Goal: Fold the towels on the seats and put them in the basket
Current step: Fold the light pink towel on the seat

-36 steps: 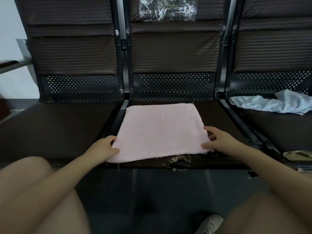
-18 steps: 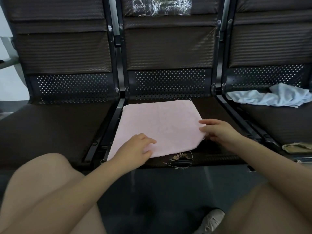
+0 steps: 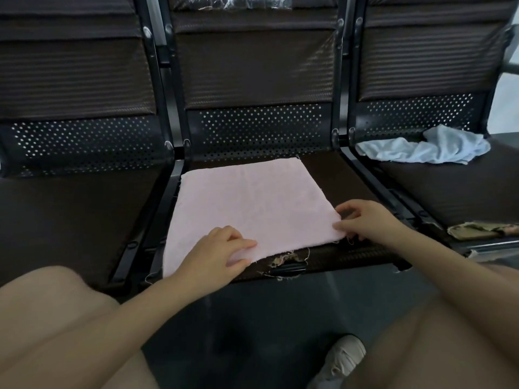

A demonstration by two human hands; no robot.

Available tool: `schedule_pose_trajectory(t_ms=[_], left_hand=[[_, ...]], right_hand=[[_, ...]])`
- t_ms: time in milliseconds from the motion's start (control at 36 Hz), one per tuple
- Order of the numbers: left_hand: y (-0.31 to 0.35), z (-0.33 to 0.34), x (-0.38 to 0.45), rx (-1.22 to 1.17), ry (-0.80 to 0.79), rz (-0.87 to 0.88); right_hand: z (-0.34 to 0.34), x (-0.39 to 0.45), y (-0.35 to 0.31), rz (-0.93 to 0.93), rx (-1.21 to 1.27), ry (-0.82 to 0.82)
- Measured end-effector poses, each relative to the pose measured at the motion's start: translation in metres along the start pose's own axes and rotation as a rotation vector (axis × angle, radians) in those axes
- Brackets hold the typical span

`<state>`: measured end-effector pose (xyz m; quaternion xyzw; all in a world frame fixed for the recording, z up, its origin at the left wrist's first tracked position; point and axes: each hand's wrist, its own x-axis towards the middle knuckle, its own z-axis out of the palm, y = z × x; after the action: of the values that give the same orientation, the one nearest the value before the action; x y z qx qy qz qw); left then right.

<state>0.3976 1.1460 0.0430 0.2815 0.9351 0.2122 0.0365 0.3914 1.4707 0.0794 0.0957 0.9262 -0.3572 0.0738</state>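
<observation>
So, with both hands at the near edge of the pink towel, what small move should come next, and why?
Probably lift the near edge and fold it toward the backrest: the pink towel lies flat, the left hand rests on its near edge and the right hand pinches its corner.

Pink towel (image 3: 250, 200) flat on middle seat (image 3: 348, 181)
</observation>
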Motion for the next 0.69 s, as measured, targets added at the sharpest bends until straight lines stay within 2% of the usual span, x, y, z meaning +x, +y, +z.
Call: schedule_pose_trajectory(t_ms=[111,222,333,417,500,611,694], left_hand=[[-0.003,0.002,-0.002,0.008,0.000,0.016],[-0.002,0.000,0.002,-0.032,-0.001,-0.006],[-0.002,-0.001,0.004,-0.048,-0.006,-0.013],[-0.003,-0.001,0.002,-0.047,-0.003,0.003],[-0.004,-0.001,-0.001,-0.031,0.015,0.035],[-0.009,0.001,-0.004,-0.008,0.047,0.106],[-0.013,0.002,-0.005,0.018,0.075,0.188]], right_hand=[[0.000,0.002,-0.001,0.094,0.335,-0.048],[0.008,0.008,-0.003,0.110,0.441,-0.057],[0.017,0.005,-0.008,0.047,0.365,-0.066],[0.016,-0.001,-0.008,-0.079,0.152,0.023],[0.009,-0.004,-0.001,-0.101,-0.031,0.077],[0.002,-0.002,0.011,-0.096,-0.146,0.166],[0.004,0.001,0.010,-0.230,-0.171,0.211]])
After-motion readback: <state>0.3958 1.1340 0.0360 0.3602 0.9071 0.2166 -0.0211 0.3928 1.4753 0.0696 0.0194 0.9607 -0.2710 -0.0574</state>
